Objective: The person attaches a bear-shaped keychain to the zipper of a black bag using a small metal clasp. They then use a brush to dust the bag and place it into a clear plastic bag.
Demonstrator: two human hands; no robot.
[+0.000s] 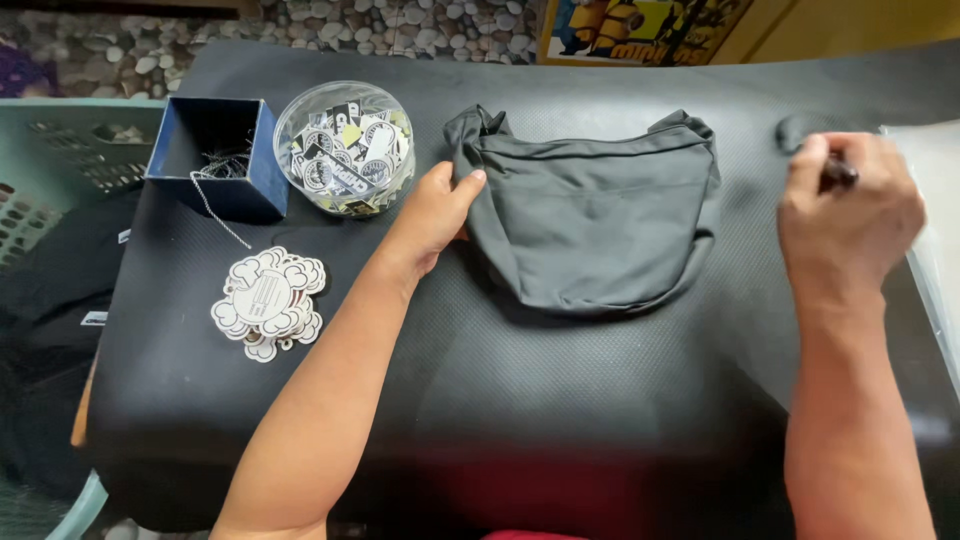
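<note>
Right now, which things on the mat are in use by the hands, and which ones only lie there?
In use:
- dark fabric bag, left hand touching its edge
- small dark object, held in right hand

Lying about:
- blue box
- clear round tub of stickers
- stack of cloud-shaped tags
- green basket

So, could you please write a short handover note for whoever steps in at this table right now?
Left hand: flat on the left edge of the dark grey bag, holding nothing.
Right hand: closed around a small dark object, too hidden to identify, right of the bag.
The bag lies flat mid-table. Left of it: a clear round tub of stickers, a blue box with thin cords, a stack of cloud-shaped tags.
No tag shows on the bag yet.
</note>
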